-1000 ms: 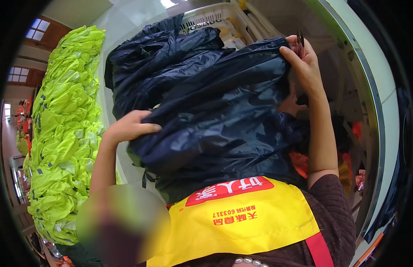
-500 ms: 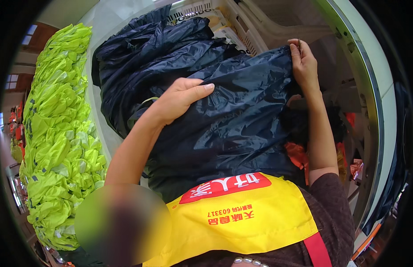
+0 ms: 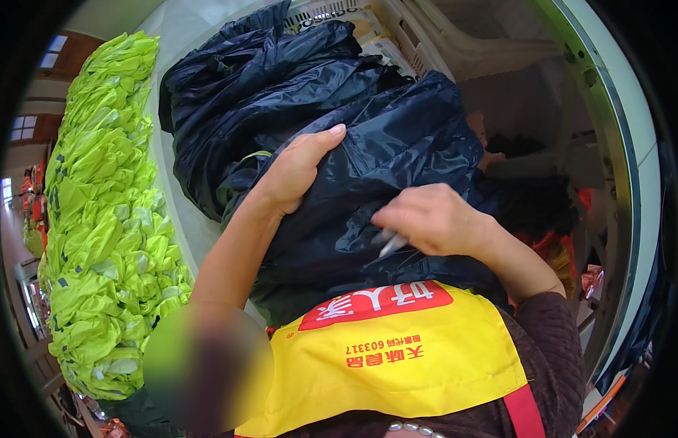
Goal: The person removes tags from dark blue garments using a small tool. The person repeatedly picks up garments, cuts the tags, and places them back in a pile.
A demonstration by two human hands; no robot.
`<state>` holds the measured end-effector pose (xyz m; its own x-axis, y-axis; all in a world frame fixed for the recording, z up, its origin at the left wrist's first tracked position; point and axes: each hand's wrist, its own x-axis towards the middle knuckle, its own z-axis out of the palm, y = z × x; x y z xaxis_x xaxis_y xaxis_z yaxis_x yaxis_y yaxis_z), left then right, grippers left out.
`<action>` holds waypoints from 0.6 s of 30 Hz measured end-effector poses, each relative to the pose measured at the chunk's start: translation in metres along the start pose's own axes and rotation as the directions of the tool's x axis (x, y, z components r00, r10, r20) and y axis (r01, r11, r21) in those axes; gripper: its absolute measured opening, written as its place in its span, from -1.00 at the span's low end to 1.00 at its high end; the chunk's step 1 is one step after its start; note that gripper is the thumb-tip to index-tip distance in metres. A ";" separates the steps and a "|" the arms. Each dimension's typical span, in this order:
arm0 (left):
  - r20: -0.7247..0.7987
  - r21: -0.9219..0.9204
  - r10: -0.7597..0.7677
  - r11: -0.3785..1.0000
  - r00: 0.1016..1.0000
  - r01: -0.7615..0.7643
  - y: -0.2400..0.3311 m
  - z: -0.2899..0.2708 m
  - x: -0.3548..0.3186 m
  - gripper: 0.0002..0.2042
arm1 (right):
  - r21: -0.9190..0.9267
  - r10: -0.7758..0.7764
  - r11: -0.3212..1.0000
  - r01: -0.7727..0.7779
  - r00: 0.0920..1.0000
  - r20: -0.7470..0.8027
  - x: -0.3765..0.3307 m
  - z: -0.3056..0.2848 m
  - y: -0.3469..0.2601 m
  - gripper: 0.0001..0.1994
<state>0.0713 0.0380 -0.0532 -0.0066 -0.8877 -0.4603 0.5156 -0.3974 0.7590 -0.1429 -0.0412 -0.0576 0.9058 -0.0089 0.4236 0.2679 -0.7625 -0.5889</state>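
Observation:
A dark navy, shiny fabric garment [image 3: 419, 139] is spread over my lap and the table edge. My left hand [image 3: 299, 164] grips it near the middle, thumb stretched on top and the other fingers mostly hidden by the hand and cloth. Over the lower right of the cloth is my right hand [image 3: 437, 223], fingers curled. A small silvery pointed tool [image 3: 392, 245] sticks out from under those fingers, too blurred to name its kind. Past my left hand lies a heap of the same navy fabric [image 3: 244, 87], creased and folded.
A long pile of neon yellow-green garments [image 3: 105, 219] stands at the left on the pale tabletop [image 3: 180, 190]. Behind the navy heap is a white plastic crate [image 3: 408, 33] with printed packages. A metal-edged green table [image 3: 616, 139] curves along the right. I wear a yellow apron [image 3: 397, 365].
My right hand has left the garment's far right corner and come down and left toward its middle. That corner has dropped into folds. My left hand stays on the cloth, slightly shifted.

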 end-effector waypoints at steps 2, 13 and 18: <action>0.009 0.009 0.005 1.000 1.000 -0.005 -0.001 -0.002 -0.002 -0.61 | 0.047 0.144 0.989 -0.139 0.978 -0.151 0.003 -0.008 -0.001 -0.71; -0.001 0.205 0.240 0.950 0.971 -0.235 -0.011 0.015 -0.008 -0.63 | 0.183 0.324 0.946 -0.267 0.751 -0.576 0.038 0.021 0.011 -0.84; -0.061 0.069 0.167 0.984 0.984 -0.163 -0.007 0.025 -0.016 -0.63 | 0.638 0.647 0.715 -0.287 0.618 -0.447 0.028 -0.001 0.013 -0.88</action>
<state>0.0465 0.0493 -0.0401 0.1320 -0.9257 -0.3544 0.4493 -0.2628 0.8539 -0.1144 -0.0519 -0.0522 0.5865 -0.7878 0.1882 0.1409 -0.1296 -0.9815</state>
